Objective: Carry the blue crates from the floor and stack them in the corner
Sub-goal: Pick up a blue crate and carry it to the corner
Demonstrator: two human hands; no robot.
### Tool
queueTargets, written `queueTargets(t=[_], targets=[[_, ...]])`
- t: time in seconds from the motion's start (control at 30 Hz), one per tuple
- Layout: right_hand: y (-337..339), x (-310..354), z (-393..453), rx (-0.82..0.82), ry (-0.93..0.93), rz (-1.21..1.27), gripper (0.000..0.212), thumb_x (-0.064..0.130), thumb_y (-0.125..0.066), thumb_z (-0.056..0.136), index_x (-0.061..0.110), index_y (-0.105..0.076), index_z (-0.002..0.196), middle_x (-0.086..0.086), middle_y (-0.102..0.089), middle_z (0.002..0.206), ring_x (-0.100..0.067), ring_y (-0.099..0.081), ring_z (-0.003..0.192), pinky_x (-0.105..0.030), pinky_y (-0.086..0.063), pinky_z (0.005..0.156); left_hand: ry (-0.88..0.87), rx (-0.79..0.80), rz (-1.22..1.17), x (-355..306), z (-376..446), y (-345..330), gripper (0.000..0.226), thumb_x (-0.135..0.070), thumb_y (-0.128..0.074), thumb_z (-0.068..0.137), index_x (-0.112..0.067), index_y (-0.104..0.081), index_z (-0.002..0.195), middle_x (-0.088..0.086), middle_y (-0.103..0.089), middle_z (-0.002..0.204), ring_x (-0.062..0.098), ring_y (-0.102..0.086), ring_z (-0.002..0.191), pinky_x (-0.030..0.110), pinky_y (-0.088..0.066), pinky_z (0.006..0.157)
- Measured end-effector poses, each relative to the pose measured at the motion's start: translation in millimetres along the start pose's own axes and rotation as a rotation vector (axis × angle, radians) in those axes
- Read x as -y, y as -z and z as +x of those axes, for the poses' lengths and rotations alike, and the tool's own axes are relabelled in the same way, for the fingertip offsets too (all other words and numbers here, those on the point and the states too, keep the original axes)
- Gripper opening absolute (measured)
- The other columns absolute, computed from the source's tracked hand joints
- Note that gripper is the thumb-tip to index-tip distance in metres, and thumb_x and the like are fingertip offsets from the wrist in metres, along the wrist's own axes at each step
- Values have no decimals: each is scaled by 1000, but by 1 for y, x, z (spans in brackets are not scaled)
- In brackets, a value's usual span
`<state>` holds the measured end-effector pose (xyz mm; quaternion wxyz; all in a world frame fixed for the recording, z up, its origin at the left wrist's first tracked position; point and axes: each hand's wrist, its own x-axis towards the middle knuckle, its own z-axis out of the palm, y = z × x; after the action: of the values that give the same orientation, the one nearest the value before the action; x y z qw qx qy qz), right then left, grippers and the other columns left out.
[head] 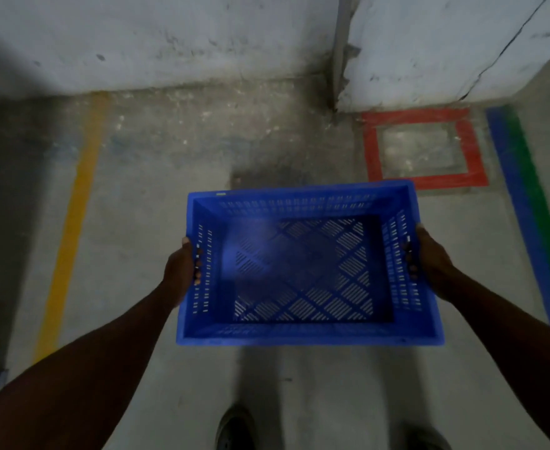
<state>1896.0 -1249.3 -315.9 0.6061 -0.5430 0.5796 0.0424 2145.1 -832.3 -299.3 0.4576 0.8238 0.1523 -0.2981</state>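
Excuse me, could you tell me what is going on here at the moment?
A person is carrying an empty blue crate with both hands, standing on a concrete floor and facing a wall corner. The left hand and the right hand each have a grip on a short side of the crate, fingers hooked through the handle slots. A red taped square lies on the floor just beyond the crate. No other crates are visible in this view.

We've got the blue crate (309,264) gripped by left hand (179,271) and right hand (429,258); red square (424,149) at one o'clock.
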Motion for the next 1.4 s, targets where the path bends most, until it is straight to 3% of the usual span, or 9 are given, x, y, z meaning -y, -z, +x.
queueTargets(t=[0.23,0.8,1.03,1.2,1.3,1.4], targets=[[-19,-16,59,-25,-12,-22,65,78,-40,86,15,-58,82,-4,-49,61,-20,-39,48,-31,-34,49,24,-7,11,30,48,-27,57,-60,-30,103,-14,-58,85,5,-52,60,19,-46,47,31,-40,52],[-35,-35,91,-53,8,-15,63,77,-38,87,17,-57,80,-3,-47,63,-20,-36,49,-29,-32,49,-11,-6,-35,49,78,-46,52,-55,-28,106,-16,-57,87,3,-50,66,18,-44,53,31,-37,52],[-39,-31,83,-97,36,-54,65,73,-37,93,13,-60,81,-8,-52,67,-23,-42,52,-32,-37,52,-36,-43,4,52,81,-48,51,-55,-28,106,-15,-54,88,4,-51,66,18,-45,51,29,-38,48],[-42,-31,80,-176,77,-133,70,77,-33,92,15,-61,78,-10,-61,72,-27,-54,59,-42,-48,64,-63,-96,53,53,81,-49,53,-56,-29,105,-9,-52,101,6,-53,71,18,-49,52,25,-42,42],[-41,-28,77,-198,75,-214,79,88,-29,81,17,-63,77,-14,-68,80,-31,-62,68,-50,-55,79,-50,-119,87,51,80,-51,54,-56,-30,104,-7,-52,108,11,-58,80,20,-54,58,28,-46,50],[-37,-21,72,-181,101,-320,80,78,-29,92,8,-67,88,-19,-70,92,-34,-64,75,-48,-54,77,-25,-190,195,43,72,-49,58,-61,-34,101,-10,-50,123,13,-65,105,29,-65,87,43,-56,75]])
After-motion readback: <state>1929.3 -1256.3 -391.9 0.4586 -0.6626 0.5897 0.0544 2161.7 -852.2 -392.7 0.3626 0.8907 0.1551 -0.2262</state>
